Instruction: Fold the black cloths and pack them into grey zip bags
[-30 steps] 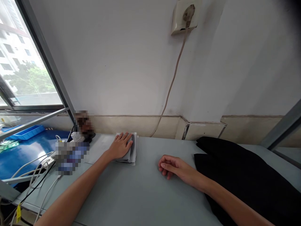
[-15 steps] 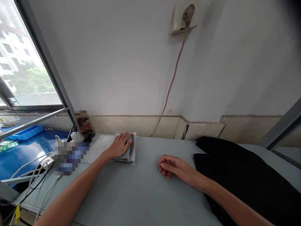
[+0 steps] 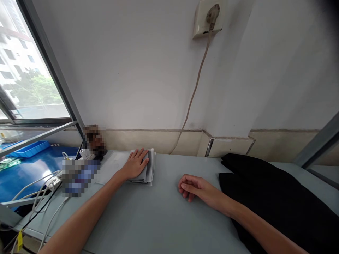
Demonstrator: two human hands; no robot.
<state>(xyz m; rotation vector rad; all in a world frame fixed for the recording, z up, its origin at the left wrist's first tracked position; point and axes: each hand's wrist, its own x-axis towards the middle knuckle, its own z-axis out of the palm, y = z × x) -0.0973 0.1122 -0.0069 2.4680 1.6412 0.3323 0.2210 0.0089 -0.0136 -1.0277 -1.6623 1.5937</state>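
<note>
My left hand (image 3: 136, 165) lies flat, fingers spread, on top of a stack of thin clear plastic bags (image 3: 150, 169) with grey pieces showing among them. The stack sits at the back of the grey table (image 3: 159, 218), and my palm covers much of it. To its left a flat translucent sheet (image 3: 112, 163) reaches under my forearm. My right hand (image 3: 192, 187) rests on the tabletop with its fingers loosely curled inward and nothing visible in them. Just right of that hand is a black cloth (image 3: 270, 197), partly beneath my right forearm.
White cables (image 3: 39, 192) and a pixelated item (image 3: 82, 178) lie on the left side. Beyond the metal frame, a blue tray (image 3: 30, 149) stands on a blue surface. A cord (image 3: 194, 90) hangs from the wall socket (image 3: 208, 19) down behind the table.
</note>
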